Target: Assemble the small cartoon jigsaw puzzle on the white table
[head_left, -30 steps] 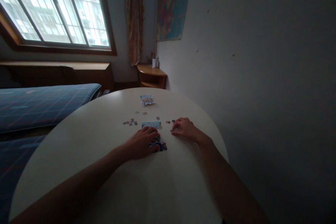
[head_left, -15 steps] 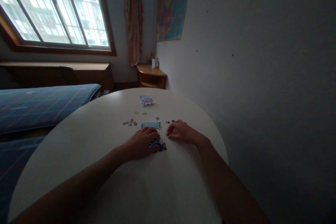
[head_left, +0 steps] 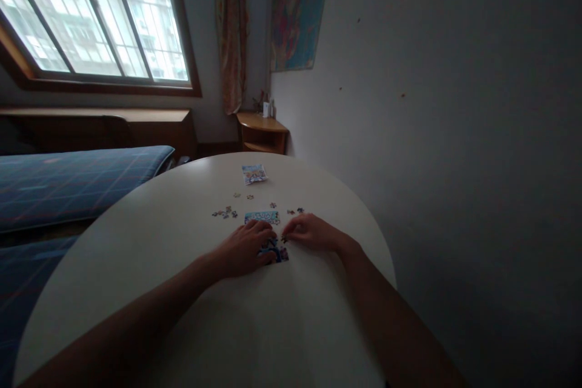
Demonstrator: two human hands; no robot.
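**Left palm on the puzzle [head_left: 262, 216], right fingers on a small piece [head_left: 284, 238]**

So your puzzle's lying in the middle of the table [head_left: 136, 224], its blue top strip and darker lower corner poking out from under your left hand [head_left: 248, 245]. The middle is covered, so no clue how complete it is there. That hand is spread flat, gripping nothing; I'd guess it's a paperweight so the puzzle doesn't slide.

Your right hand [head_left: 314, 233] has its fingertips closed together on the small piece just beside the puzzle's right edge. Can't tell if the two touch. A tip pinch makes sense for something that tiny.

Further out, there's a loose cluster [head_left: 226, 213] to the left and a few strays [head_left: 291, 211] to the right, probably spread so each shape is easy to spot. The picture packet [head_left: 254, 174] lies farthest off, face up, maybe handy as a reference.
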